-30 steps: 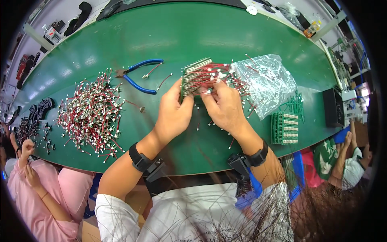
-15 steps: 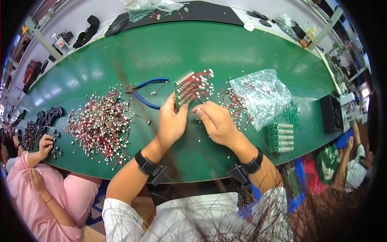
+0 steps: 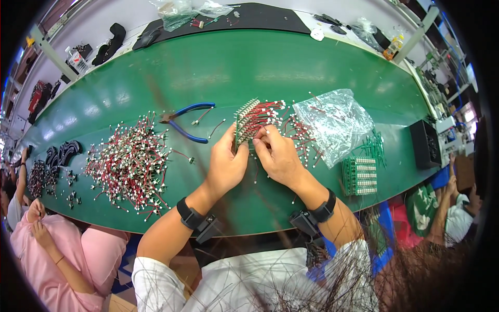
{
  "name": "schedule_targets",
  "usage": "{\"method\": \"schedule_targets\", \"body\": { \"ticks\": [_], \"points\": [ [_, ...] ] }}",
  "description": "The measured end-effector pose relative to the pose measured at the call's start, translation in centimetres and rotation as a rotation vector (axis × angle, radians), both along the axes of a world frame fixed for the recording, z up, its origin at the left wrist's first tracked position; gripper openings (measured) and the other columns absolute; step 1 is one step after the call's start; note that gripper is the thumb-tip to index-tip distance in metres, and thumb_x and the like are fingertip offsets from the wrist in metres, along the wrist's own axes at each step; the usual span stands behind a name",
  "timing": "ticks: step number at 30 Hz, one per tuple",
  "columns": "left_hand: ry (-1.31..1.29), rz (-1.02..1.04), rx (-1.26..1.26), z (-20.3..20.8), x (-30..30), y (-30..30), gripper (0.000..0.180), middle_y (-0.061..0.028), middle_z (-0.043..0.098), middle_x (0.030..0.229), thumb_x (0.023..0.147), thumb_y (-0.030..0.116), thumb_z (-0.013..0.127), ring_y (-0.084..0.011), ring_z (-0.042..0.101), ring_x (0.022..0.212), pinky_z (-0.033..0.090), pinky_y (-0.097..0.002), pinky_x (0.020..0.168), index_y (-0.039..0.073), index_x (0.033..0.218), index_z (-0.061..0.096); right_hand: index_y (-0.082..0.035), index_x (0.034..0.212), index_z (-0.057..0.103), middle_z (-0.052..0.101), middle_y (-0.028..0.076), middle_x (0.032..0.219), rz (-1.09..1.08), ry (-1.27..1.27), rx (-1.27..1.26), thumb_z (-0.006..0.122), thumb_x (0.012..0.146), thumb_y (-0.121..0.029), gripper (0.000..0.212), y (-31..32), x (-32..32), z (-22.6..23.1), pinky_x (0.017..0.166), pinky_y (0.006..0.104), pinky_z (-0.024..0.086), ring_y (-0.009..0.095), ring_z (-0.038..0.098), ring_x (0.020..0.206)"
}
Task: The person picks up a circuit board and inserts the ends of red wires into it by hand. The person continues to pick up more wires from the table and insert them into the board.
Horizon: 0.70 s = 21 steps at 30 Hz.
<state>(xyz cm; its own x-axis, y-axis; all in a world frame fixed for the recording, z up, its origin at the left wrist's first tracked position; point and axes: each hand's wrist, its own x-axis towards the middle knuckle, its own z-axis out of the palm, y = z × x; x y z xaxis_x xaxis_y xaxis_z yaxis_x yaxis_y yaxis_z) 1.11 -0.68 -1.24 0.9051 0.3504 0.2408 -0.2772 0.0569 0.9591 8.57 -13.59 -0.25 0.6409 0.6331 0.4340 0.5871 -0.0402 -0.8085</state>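
My left hand (image 3: 227, 161) is closed on the lower edge of a green circuit board panel (image 3: 240, 125), held tilted above the table. Rows of white connectors with short red wires (image 3: 267, 112) stick out from the panel towards the right. My right hand (image 3: 280, 158) pinches at the panel's lower right, fingertips against a small connector wire; its far end is hidden by the fingers. Left of my hands lies a big heap of red-wired connectors (image 3: 130, 164). Blue-handled cutting pliers (image 3: 184, 125) rest beyond my left hand.
On the right are a clear plastic bag (image 3: 335, 125) by loose wired connectors, a stack of green boards (image 3: 359, 177), thin green strips (image 3: 374, 148) and a black box (image 3: 425, 145). At left, a co-worker in pink (image 3: 57, 255) sits near small black parts (image 3: 36, 179).
The panel has turned and shifted slightly right, its wires fanning out more. My right hand has come up against it. The co-worker's hand has drawn back from the table.
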Motion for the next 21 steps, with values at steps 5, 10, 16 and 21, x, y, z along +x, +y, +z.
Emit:
{"method": "schedule_targets", "body": {
  "ticks": [5,10,16,21],
  "points": [
    [0.034,0.016,0.08,-0.5,-0.1,0.0,0.04,-0.0084,0.066,0.108,0.093,-0.003,0.049,-0.0087,0.059,0.095,0.049,-0.0249,0.082,-0.004,0.133,0.049,0.005,0.096,0.052,0.063,0.015,0.074,-0.051,-0.075,-0.004,0.058,0.09,0.001,0.009,0.1,0.2,-0.6,0.06,0.0315,0.051,0.021,0.065,0.063],
    [0.044,-0.001,0.076,-0.4,-0.2,-0.3,0.041,-0.0085,0.067,0.106,0.093,-0.001,0.05,-0.0081,0.059,0.091,0.049,-0.0249,0.078,-0.004,0.134,0.049,0.004,0.093,0.056,0.063,0.015,0.079,-0.082,-0.092,-0.016,0.06,0.088,0.001,0.008,0.1,0.2,-0.7,0.062,0.033,0.052,0.023,0.066,0.068],
    [0.029,-0.008,0.108,0.0,-0.3,-0.4,0.045,-0.011,0.067,0.109,0.092,-0.002,0.05,-0.009,0.059,0.094,0.05,-0.0256,0.081,-0.004,0.137,0.046,0.004,0.092,0.06,0.063,0.015,0.082,-0.091,-0.148,0.047,0.063,0.083,0.001,0.01,0.2,0.1,0.2,0.063,0.0345,0.052,0.026,0.065,0.069],
    [0.027,-0.01,0.102,-0.5,-0.2,-0.2,0.046,-0.012,0.067,0.111,0.092,-0.002,0.049,-0.0106,0.059,0.098,0.049,-0.0262,0.085,-0.005,0.138,0.045,0.003,0.089,0.062,0.063,0.015,0.081,-0.119,-0.151,0.039,0.065,0.082,0.0,0.008,0.2,0.0,0.4,0.062,0.0333,0.052,0.026,0.065,0.069]
  ]
}}
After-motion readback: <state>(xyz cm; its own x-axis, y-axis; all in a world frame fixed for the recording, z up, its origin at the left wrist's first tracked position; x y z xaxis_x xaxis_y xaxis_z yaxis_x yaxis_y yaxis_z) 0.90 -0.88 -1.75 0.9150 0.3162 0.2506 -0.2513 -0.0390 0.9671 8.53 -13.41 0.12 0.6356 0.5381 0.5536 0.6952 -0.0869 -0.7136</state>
